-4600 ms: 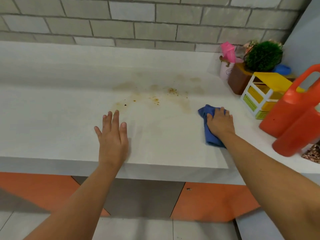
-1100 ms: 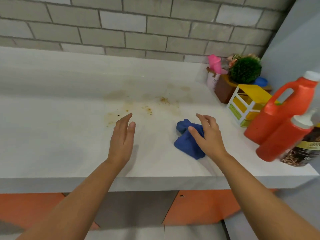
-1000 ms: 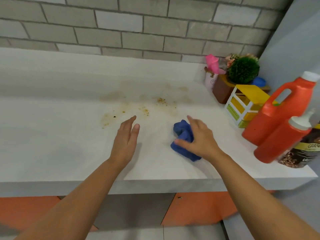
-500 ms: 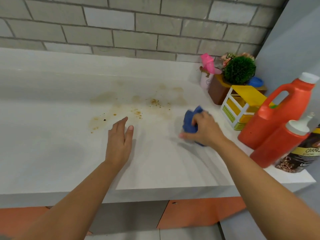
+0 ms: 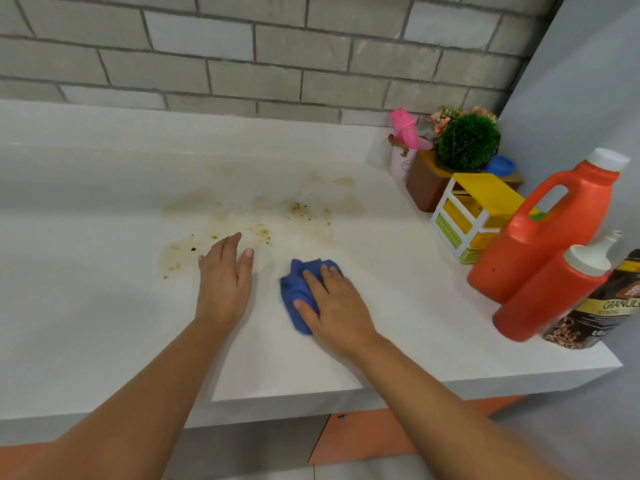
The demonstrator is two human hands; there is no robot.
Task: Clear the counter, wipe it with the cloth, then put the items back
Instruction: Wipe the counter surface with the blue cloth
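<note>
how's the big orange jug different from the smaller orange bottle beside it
The orange jug has a looped handle; the smaller orange bottle has none. The jug wears a flat white cap, the bottle a white cap with a pointed nozzle. The jug stands farther back, the bottle nearer the front edge. Both are orange and stand on the counter.

The white counter (image 5: 104,306) carries brown stains (image 5: 259,223) and crumbs across its middle. A crumpled blue cloth (image 5: 294,289) lies just in front of them. At the right end stand a brown planter (image 5: 426,188), a pale cup (image 5: 401,166), a yellow-and-white drawer organiser (image 5: 464,216), an orange jug (image 5: 554,237), an orange squeeze bottle (image 5: 540,299) and a dark coffee pack (image 5: 595,313).
</note>
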